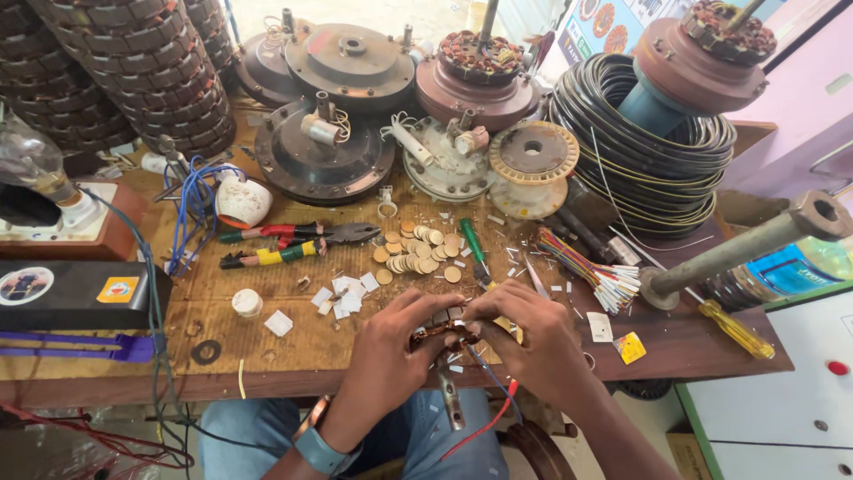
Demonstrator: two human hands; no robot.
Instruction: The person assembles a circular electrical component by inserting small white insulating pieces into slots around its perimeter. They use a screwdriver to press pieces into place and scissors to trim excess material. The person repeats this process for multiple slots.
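Pinching grip of left hand [384, 342] and right hand [524, 333] on copper winding [442, 333], long axis left-right.

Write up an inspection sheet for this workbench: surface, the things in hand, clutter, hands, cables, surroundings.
Surface: worn wooden bench, scratched and crowded.
Things in hand: small copper-wound coil part pinched between both hands at the bench's front edge; red and blue leads hang below it.
Clutter: pile of round brass discs, white paper scraps, pliers, green screwdriver, yellow screwdriver, fan motor housings.
Hands: left hand and right hand both grip the coil part; a wristband on the left wrist.
Cables: big coil of black wire, blue wires, bundle of coloured wires.
Surroundings: stacked winding cores far left, white cabinet at right.
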